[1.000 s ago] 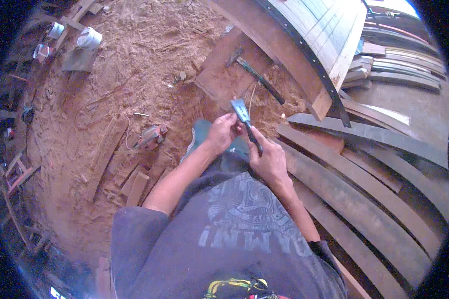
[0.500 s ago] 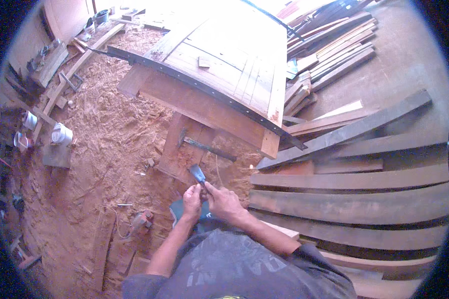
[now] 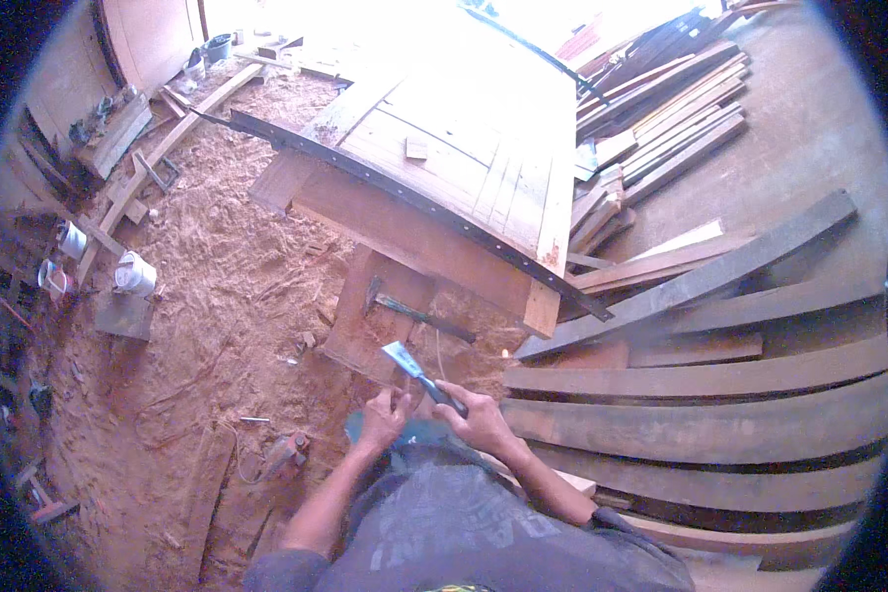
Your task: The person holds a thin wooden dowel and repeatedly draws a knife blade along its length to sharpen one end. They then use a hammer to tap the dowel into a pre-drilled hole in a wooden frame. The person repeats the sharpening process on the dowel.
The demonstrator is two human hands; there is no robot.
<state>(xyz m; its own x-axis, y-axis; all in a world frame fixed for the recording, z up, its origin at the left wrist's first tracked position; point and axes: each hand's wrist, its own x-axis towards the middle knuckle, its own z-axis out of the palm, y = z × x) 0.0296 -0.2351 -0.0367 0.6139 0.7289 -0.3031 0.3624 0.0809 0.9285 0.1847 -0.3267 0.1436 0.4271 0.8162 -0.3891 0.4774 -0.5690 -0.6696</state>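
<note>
hands [image 3: 434, 419] on chisel [image 3: 422, 376], now nearer plank [image 3: 385, 326]

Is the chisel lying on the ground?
No, the right hand grips the chisel by its dark handle, blade up off the sawdust floor.

Chisel [image 3: 416, 372] blade now lower and tilted leftward between both hands, view raised toward the planks [image 3: 701, 380].

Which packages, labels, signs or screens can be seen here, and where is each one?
No signs or screens show.
White bucket: on the sawdust floor at left, round, white.
Second bucket: just left of it, round, pale.
Any labels on them are too small to tell.
</note>
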